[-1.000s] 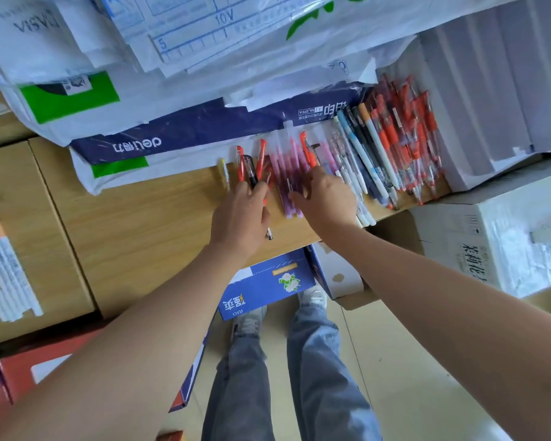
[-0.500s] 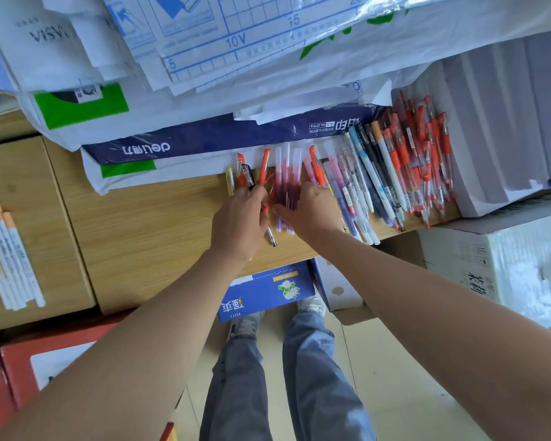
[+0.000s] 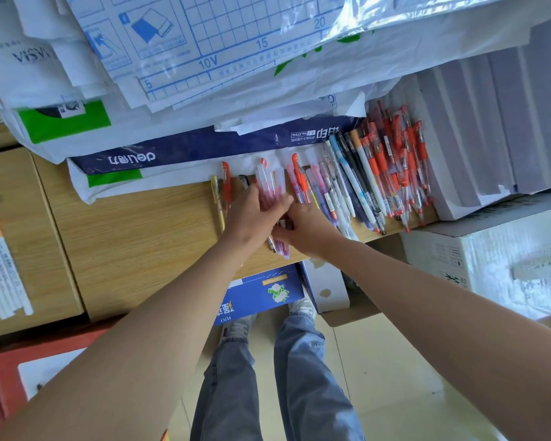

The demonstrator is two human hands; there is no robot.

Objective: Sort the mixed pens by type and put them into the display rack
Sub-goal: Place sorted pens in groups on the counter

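Head view: left hand (image 3: 251, 214), right hand (image 3: 307, 232) grip pink pens (image 3: 269, 190).

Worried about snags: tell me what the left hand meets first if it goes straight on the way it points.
The pink pens under the left hand; beyond them likely the white bag edge, though depth is unclear.

— Where is the view looking from?
— It is riding on the person's head, tilting forward and down, hanging close over the left hand (image 3: 252, 214), right hand (image 3: 307, 232) and pink pens (image 3: 269, 194).
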